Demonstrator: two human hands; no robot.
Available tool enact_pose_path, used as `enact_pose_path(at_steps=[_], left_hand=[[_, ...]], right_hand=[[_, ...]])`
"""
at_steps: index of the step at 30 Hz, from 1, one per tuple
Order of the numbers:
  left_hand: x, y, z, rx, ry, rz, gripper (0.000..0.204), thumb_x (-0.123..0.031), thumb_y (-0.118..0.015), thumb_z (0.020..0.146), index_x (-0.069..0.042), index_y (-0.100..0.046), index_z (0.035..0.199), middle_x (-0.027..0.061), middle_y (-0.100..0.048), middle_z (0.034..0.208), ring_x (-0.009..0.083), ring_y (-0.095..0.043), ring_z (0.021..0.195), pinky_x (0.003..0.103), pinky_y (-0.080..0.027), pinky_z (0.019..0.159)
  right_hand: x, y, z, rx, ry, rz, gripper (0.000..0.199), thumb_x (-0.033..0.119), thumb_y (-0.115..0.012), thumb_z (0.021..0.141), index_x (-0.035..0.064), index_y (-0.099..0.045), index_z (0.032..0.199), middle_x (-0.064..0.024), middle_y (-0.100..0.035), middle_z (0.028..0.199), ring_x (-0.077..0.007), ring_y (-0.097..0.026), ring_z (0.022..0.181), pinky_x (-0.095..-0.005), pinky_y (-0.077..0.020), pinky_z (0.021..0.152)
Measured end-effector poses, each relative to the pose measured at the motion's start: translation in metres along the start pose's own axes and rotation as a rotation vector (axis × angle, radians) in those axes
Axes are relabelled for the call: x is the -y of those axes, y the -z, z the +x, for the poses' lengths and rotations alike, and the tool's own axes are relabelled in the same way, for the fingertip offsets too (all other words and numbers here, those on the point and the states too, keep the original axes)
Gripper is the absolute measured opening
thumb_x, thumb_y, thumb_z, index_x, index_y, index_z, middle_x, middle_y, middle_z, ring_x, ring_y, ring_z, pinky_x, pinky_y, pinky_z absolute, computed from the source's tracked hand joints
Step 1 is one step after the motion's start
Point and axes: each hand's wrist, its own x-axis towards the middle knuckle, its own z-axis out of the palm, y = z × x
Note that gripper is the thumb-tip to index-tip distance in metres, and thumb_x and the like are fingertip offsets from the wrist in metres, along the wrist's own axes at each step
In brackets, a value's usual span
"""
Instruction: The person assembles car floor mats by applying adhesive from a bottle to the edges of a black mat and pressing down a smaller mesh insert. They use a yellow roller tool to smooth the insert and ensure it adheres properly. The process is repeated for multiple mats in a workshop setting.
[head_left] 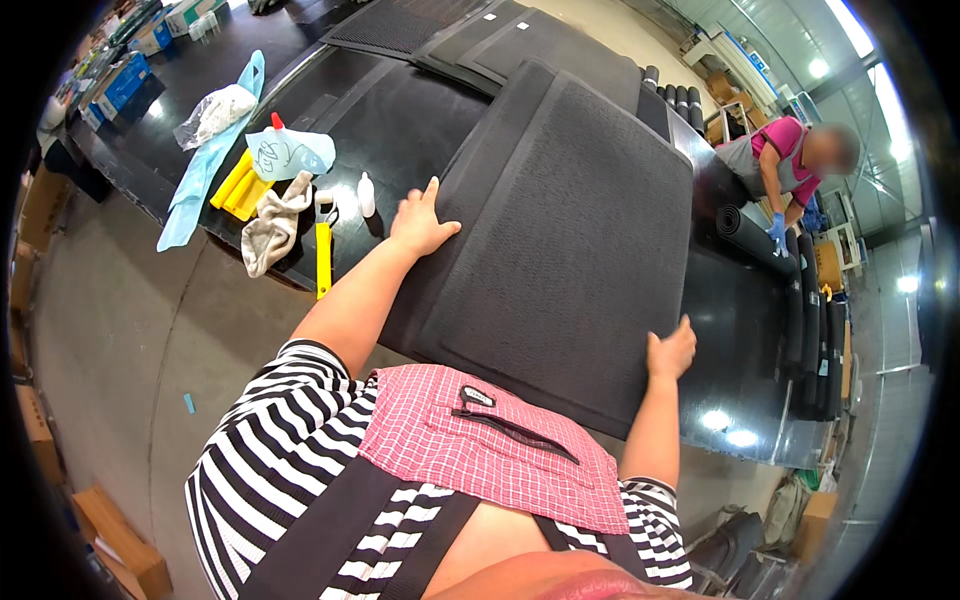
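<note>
A stack of black textured rubber mats (580,240) lies before me on the dark table, its near edge close to my pink checked apron. My left hand (424,222) is at the stack's left edge, fingers spread and thumb against the mat. On the opposite side, my right hand (672,350) is beside the right edge, thumb and fingers apart. Neither hand is closed around anything. To the left of my left hand stand a small white bottle (366,195) and a yellow-handled scraper (323,255).
Left on the table are a grey cloth glove (275,225), yellow tools (240,188), a clear bag (290,153) and a light blue strip (208,160). More mats (520,45) lie at the far side. A co-worker in blue gloves (777,232) handles a rolled mat (750,238).
</note>
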Motion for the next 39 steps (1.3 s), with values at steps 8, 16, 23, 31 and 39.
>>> enact_pose_path(at_steps=[8, 16, 23, 31, 39], left_hand=[[-0.03, 0.02, 0.004, 0.078, -0.272, -0.065, 0.097, -0.023, -0.073, 0.085, 0.0, -0.018, 0.162, 0.0295, -0.059, 0.134, 0.0421, -0.057, 0.126, 0.047, -0.045, 0.108], [-0.059, 0.056, -0.011, 0.306, -0.333, -0.163, 0.094, -0.005, -0.06, 0.083, 0.0, -0.011, 0.164, 0.0311, -0.061, 0.129, 0.0402, -0.061, 0.119, 0.043, -0.049, 0.1], [0.016, -0.015, 0.009, 0.027, -0.178, -0.4, 0.08, -0.01, -0.068, 0.081, -0.002, -0.038, 0.155, 0.025, -0.055, 0.146, 0.0359, -0.052, 0.136, 0.039, -0.043, 0.112], [0.027, -0.033, 0.02, -0.087, -0.237, -0.432, 0.07, -0.016, -0.074, 0.08, 0.001, -0.051, 0.144, 0.0237, -0.06, 0.139, 0.036, -0.057, 0.131, 0.039, -0.044, 0.11], [0.047, -0.035, 0.011, -0.158, -0.243, -0.491, 0.073, -0.024, -0.076, 0.083, 0.004, -0.049, 0.145, 0.0267, -0.058, 0.141, 0.0376, -0.056, 0.133, 0.04, -0.044, 0.111]], right_hand=[[0.249, 0.012, -0.078, 0.299, 0.873, 0.616, 0.062, 0.03, -0.078, 0.086, 0.0052, -0.059, 0.139, -0.0184, -0.059, 0.139, -0.036, -0.056, 0.13, -0.0423, -0.0461, 0.11], [0.311, 0.03, -0.07, 0.61, 0.549, 0.32, 0.121, 0.067, -0.079, 0.076, -0.0062, -0.027, 0.157, -0.0251, -0.036, 0.152, -0.0407, -0.04, 0.142, -0.0462, -0.0428, 0.114], [0.327, 0.029, -0.075, 0.617, 0.73, 0.093, 0.104, 0.053, -0.076, 0.08, 0.0165, -0.026, 0.164, -0.0257, -0.037, 0.151, -0.041, -0.047, 0.135, -0.0482, -0.0503, 0.106], [0.364, 0.061, -0.065, 0.811, 0.814, -0.217, 0.055, 0.024, -0.056, 0.091, 0.0074, -0.058, 0.143, -0.0219, -0.06, 0.139, -0.0367, -0.061, 0.127, -0.0442, -0.0523, 0.102], [0.184, 0.217, 0.057, 0.673, 0.576, 0.086, 0.028, 0.018, -0.058, 0.089, 0.0018, -0.078, 0.099, -0.018, -0.076, 0.091, -0.0313, -0.074, 0.087, -0.0398, -0.0575, 0.078]])
